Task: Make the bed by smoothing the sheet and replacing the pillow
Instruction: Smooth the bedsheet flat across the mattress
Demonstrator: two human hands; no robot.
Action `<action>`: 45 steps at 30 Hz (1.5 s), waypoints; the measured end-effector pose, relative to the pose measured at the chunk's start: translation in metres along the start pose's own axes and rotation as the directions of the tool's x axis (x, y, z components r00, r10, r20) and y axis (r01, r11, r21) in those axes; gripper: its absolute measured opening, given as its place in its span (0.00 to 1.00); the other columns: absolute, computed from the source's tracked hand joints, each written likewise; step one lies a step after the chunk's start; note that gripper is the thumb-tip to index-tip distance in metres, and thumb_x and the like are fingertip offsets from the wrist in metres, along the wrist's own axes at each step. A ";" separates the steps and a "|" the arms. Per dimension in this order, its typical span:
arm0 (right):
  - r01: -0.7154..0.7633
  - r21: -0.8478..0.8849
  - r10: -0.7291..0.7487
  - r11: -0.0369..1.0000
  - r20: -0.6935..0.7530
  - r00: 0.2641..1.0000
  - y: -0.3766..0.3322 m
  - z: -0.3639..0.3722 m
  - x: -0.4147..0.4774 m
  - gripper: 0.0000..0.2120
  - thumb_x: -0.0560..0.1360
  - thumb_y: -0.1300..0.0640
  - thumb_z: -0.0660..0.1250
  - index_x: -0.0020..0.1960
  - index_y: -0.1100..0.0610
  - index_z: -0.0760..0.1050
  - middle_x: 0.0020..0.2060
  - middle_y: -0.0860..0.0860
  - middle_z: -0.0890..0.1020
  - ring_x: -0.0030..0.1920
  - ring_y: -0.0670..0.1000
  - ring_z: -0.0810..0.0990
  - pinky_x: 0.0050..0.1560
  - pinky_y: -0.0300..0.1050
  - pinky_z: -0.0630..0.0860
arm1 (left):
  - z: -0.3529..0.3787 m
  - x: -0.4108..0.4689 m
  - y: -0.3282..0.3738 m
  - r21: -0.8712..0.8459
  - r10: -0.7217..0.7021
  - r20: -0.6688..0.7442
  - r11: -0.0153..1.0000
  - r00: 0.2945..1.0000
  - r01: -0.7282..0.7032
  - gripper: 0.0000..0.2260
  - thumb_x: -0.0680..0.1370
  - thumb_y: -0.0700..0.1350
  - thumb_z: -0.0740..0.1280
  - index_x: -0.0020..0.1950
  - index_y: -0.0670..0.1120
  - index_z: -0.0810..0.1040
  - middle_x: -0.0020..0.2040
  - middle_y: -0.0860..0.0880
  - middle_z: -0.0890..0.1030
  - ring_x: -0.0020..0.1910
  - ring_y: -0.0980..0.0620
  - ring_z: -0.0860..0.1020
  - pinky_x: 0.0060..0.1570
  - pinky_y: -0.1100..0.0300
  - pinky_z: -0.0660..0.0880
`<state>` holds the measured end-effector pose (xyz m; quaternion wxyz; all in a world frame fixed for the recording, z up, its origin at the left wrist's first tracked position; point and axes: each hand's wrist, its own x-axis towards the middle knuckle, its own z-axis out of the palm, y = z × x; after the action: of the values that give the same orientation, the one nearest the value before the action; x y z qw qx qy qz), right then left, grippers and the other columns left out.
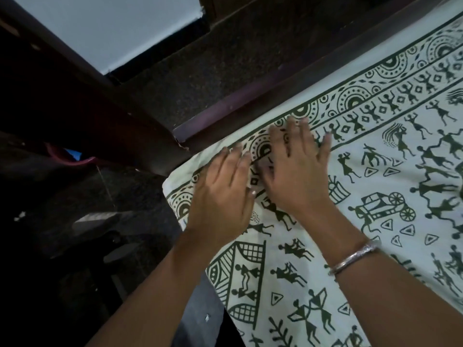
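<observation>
Pressing flat on the sheet (375,259) at its corner, left hand (220,201) nearer the edge, right hand (298,171) just beside, fingers straight and spread, cloth running off rightward.

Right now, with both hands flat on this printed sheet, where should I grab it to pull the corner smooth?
Probably pinch the sheet by its loose bordered edge just beyond the left hand, coming from the open floor side. There the cloth folds over the bed corner, while the far edge lies against the dark wooden rail.
</observation>
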<state>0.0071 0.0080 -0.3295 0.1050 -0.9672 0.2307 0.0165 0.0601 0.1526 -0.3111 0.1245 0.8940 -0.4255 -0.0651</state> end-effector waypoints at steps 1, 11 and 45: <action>-0.079 -0.003 0.079 0.997 0.032 0.996 0.009 -0.001 0.002 0.33 0.78 0.40 0.51 0.77 0.57 0.53 0.76 0.62 0.53 0.76 0.61 0.47 0.70 0.66 0.39 | 0.004 0.010 0.004 0.036 0.019 0.033 0.999 0.999 -0.020 0.26 0.78 0.51 0.55 0.73 0.40 0.64 0.73 0.42 0.66 0.72 0.42 0.63 0.69 0.45 0.63; -0.209 0.120 0.213 0.971 -0.022 0.977 0.085 -0.025 0.035 0.34 0.78 0.46 0.56 0.78 0.56 0.46 0.77 0.60 0.50 0.77 0.59 0.46 0.73 0.59 0.41 | -0.007 0.084 0.056 0.267 -0.245 0.260 0.948 0.934 0.175 0.26 0.79 0.50 0.57 0.74 0.43 0.59 0.70 0.40 0.68 0.68 0.43 0.68 0.65 0.51 0.65; -0.524 0.024 0.517 0.852 0.131 0.846 0.311 -0.056 0.153 0.37 0.78 0.37 0.47 0.78 0.54 0.36 0.76 0.59 0.38 0.76 0.60 0.36 0.73 0.61 0.37 | 0.075 0.344 0.212 0.079 0.333 0.395 0.916 0.856 -0.393 0.34 0.79 0.54 0.53 0.77 0.39 0.39 0.77 0.41 0.37 0.76 0.46 0.37 0.73 0.52 0.38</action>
<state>0.0029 -0.3422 -0.3477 0.1387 -0.8622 0.4777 0.0954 0.1016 -0.2558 -0.3272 -0.0195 0.7754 -0.6063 -0.1755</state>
